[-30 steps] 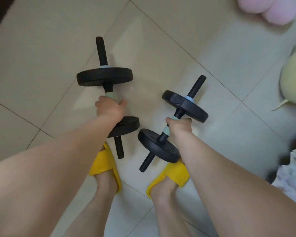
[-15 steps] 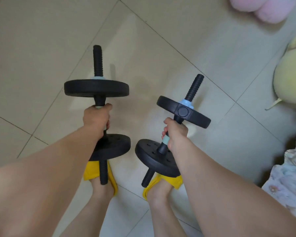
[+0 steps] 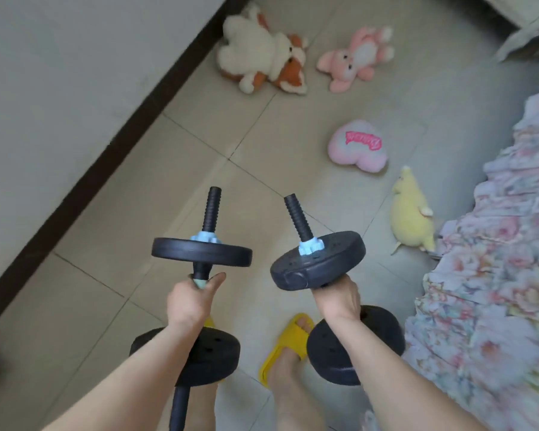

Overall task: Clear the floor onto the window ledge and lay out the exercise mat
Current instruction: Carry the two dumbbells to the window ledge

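I hold two black dumbbells with pale blue collars, lifted off the tiled floor. My left hand [image 3: 190, 298] is closed around the handle of the left dumbbell [image 3: 201, 251], whose bar points away from me. My right hand [image 3: 339, 298] grips the handle of the right dumbbell [image 3: 318, 261], tilted slightly left; its near plate sits behind my wrist. Soft toys lie on the floor ahead: a white and orange plush [image 3: 262, 54], a pink plush [image 3: 357, 57], a pink heart cushion [image 3: 358, 146] and a yellow plush [image 3: 411, 213]. No mat or window ledge is in view.
A white wall with a dark skirting board [image 3: 106, 147] runs along the left. A bed with a floral cover [image 3: 495, 259] fills the right side. My feet in yellow slippers [image 3: 288, 343] stand on the tiles between them.
Both dumbbells have risen higher and my view has swung up from the floor under me, bringing the wall, the bed and the toys into sight.
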